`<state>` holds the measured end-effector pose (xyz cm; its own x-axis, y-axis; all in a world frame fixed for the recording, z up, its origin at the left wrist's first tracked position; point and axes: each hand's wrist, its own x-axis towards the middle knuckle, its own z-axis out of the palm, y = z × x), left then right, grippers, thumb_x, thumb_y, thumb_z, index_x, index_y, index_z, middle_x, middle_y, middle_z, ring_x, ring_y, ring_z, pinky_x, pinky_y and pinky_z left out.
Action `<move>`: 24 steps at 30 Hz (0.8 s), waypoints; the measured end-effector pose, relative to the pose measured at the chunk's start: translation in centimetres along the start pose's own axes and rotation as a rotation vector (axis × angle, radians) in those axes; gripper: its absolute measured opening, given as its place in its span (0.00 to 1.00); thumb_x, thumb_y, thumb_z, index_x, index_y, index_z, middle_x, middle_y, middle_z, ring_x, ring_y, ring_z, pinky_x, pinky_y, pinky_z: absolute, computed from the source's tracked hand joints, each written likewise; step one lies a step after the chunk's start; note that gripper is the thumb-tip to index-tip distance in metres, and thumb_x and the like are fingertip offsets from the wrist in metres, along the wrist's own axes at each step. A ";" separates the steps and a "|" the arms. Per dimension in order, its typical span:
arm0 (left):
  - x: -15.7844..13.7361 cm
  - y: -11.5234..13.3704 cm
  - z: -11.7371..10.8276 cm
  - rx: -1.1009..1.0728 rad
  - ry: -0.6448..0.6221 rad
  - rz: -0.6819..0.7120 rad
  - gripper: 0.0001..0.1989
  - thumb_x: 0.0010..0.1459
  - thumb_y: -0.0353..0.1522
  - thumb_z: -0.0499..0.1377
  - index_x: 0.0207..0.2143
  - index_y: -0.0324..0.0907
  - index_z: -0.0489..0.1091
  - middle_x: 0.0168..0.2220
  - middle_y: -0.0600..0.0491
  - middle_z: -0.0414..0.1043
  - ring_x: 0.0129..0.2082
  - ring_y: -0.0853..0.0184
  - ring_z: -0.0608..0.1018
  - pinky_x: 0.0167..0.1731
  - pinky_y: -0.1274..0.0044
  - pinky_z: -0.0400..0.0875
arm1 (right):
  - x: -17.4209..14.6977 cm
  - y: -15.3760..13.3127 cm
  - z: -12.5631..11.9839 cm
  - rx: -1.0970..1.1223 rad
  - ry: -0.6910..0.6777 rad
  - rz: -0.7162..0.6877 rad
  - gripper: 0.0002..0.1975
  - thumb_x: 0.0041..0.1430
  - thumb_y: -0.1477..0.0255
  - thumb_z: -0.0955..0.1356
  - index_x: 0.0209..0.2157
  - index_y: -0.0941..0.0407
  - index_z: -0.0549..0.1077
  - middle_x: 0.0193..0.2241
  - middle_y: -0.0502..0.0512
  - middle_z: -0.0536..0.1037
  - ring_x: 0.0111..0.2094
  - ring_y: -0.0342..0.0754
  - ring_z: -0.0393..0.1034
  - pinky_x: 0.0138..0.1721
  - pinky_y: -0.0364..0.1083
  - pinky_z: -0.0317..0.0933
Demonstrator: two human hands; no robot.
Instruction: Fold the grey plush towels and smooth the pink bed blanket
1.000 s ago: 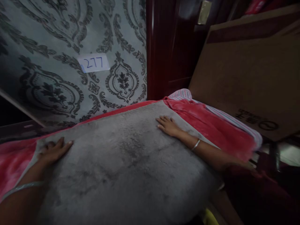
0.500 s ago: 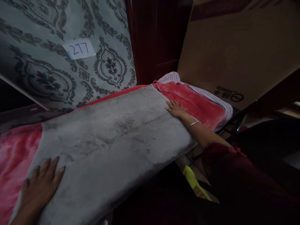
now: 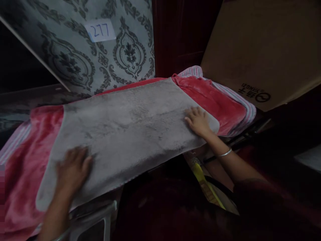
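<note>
A long grey plush mat (image 3: 130,130) lies spread over a red fleece blanket (image 3: 220,103), with faint darker smudges and creases across its middle. My left hand (image 3: 72,169) rests on the mat's left end, fingers spread though slightly blurred. Toward the mat's right end lies my right hand (image 3: 198,121), palm down and fingers apart, with a silver bangle on the wrist. Neither hand holds anything. The blanket's striped underside (image 3: 249,112) shows at the right edge, and more red cloth hangs at the left.
Behind the mat stands a patterned wall panel (image 3: 130,57) bearing a paper marked 277 (image 3: 101,30). A large cardboard box (image 3: 263,50) leans at the back right. A grey plastic stool (image 3: 107,217) is at the lower left, and a yellow strip (image 3: 209,187) lies below the mat.
The view has shifted, showing more of the left side. My left hand has moved inward from the mat's left edge; my right hand has slid closer to the front right corner.
</note>
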<state>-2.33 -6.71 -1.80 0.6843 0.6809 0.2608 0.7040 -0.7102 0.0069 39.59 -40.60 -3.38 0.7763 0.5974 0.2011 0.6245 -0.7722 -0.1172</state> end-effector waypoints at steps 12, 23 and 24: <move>-4.1 6.5 0.8 0.006 -0.123 0.119 0.31 0.69 0.44 0.47 0.70 0.42 0.61 0.72 0.39 0.54 0.72 0.46 0.56 0.67 0.48 0.52 | -5.4 -3.3 2.8 0.065 0.065 -0.296 0.27 0.74 0.61 0.55 0.68 0.50 0.66 0.69 0.57 0.63 0.70 0.60 0.54 0.66 0.64 0.52; -9.7 -1.3 0.4 0.028 0.109 -0.256 0.32 0.68 0.43 0.46 0.67 0.35 0.63 0.69 0.33 0.59 0.71 0.45 0.59 0.65 0.46 0.53 | -7.4 1.2 2.4 0.036 0.173 -0.032 0.30 0.71 0.62 0.52 0.65 0.56 0.70 0.65 0.68 0.69 0.67 0.66 0.58 0.60 0.72 0.56; -10.1 -1.4 0.5 0.024 0.120 -0.267 0.31 0.68 0.43 0.47 0.67 0.36 0.63 0.70 0.34 0.59 0.71 0.45 0.59 0.66 0.46 0.53 | -7.4 0.9 2.5 0.039 0.169 -0.052 0.31 0.71 0.62 0.51 0.65 0.56 0.70 0.64 0.68 0.69 0.66 0.66 0.59 0.59 0.72 0.56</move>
<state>-10.11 -12.47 -4.89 0.4477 0.8164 0.3648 0.8617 -0.5029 0.0679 34.62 -45.18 -7.40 0.7193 0.5891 0.3683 0.6691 -0.7300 -0.1391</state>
